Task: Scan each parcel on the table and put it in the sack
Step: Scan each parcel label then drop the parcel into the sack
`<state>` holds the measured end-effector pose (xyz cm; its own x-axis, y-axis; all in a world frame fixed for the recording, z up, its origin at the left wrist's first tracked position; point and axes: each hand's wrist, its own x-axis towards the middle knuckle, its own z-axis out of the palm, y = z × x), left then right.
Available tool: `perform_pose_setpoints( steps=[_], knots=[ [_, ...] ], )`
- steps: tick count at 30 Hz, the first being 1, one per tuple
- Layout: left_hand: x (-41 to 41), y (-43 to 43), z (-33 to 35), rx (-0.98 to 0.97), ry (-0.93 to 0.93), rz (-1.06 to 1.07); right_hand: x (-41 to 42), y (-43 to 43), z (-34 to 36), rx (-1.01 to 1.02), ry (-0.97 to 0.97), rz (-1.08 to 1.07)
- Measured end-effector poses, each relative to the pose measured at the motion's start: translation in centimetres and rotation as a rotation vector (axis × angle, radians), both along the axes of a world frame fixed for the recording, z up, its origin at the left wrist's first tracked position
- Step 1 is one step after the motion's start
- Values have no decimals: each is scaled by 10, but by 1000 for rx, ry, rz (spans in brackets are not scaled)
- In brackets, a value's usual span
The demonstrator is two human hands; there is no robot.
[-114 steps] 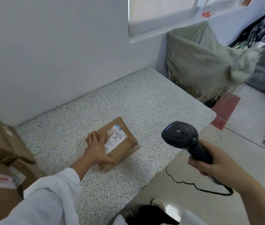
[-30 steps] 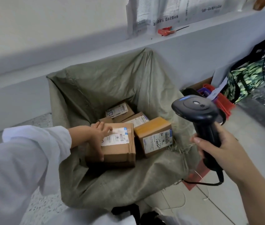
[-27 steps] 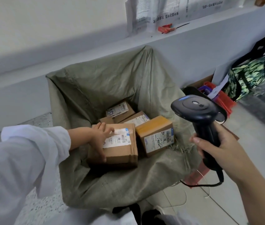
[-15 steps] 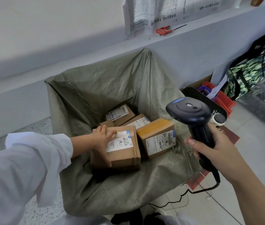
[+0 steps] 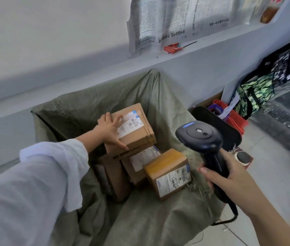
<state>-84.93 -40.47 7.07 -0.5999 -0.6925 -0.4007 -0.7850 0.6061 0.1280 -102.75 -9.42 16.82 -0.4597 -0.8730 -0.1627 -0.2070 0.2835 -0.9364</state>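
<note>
The green woven sack (image 5: 149, 219) stands open below me against the wall. My left hand (image 5: 109, 129) holds a brown parcel (image 5: 138, 134) with a white label by its left corner, fingers spread on top and thumb on the near side. It lies tilted on top of other parcels in the sack: a yellow-taped box (image 5: 169, 173), a labelled box (image 5: 140, 162) and a plain brown one (image 5: 115, 178). My right hand (image 5: 229, 180) grips the black barcode scanner (image 5: 201, 137) by its handle, to the right above the sack's rim.
The scanner's cable (image 5: 233, 215) hangs to the floor at the right. Behind the scanner sit a black round object (image 5: 217, 125), red bins (image 5: 234, 119) and patterned bags (image 5: 257, 91). Newspaper (image 5: 176, 20) covers the window above a ledge.
My left hand carried the parcel from the table into the sack. In the last half second it moved the parcel to the back, on top of the other boxes.
</note>
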Motion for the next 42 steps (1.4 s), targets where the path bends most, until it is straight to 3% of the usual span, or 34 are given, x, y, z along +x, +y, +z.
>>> perform_pose_setpoints(
  steps=[6, 12, 25, 36, 42],
  knots=[
    [-16, 10, -51, 59, 141, 36, -2, -21, -6, 23, -7, -12],
    [-7, 35, -75, -41, 243, -36, -1, -31, -7, 44, -3, -17],
    [-47, 46, -93, -57, 244, 175, -1, -24, -9, 38, -62, -9],
    [-25, 54, -38, 283, 12, 119, 8, -10, -4, 23, -52, 75],
    [7, 102, 20, 219, -23, 155, 9, 6, 2, -22, -25, 247]
  ],
)
